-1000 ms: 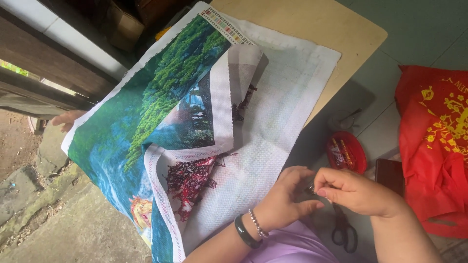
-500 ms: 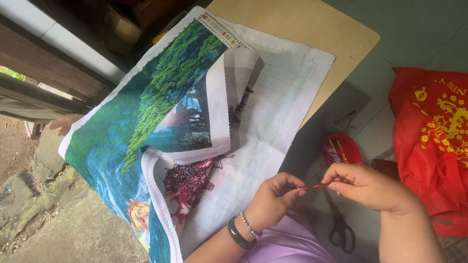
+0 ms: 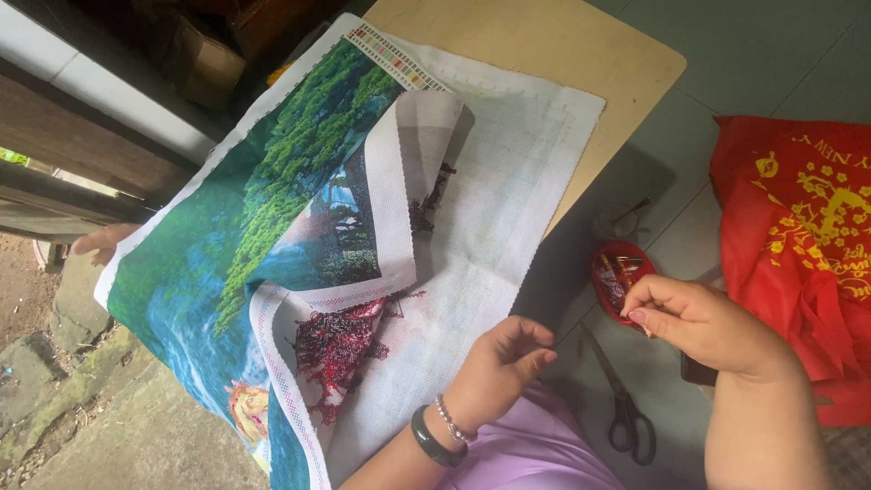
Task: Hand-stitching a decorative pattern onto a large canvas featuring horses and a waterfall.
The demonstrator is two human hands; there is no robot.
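- A large cross-stitch cloth (image 3: 363,236) is spread over a pale wooden table (image 3: 562,45) – its printed side shows green trees and blue water, and one corner is folded back to bare white canvas with a dark red stitched patch (image 3: 336,349).
- A red bag (image 3: 798,236) with yellow print lies on the grey floor (image 3: 762,63) to the right, well apart from the cloth.
- The left hand (image 3: 499,367) rests at the cloth's near edge, just right of the red stitched patch; its fingers are curled loosely and whether anything is held between them cannot be told.
- The right hand (image 3: 703,322) is held off the cloth, over the floor, its fingers (image 3: 640,313) pinched together – probably on a fine needle or thread, too small to be made out.
- Black-handled scissors (image 3: 621,404) lie on the floor between the two hands, long axis running away from the person, handles nearest.
- A small round red tin (image 3: 612,272) of thread bits sits just beside the right hand's fingertips, so the right hand is much the nearer; the stitched patch lies to the left, past the left hand.
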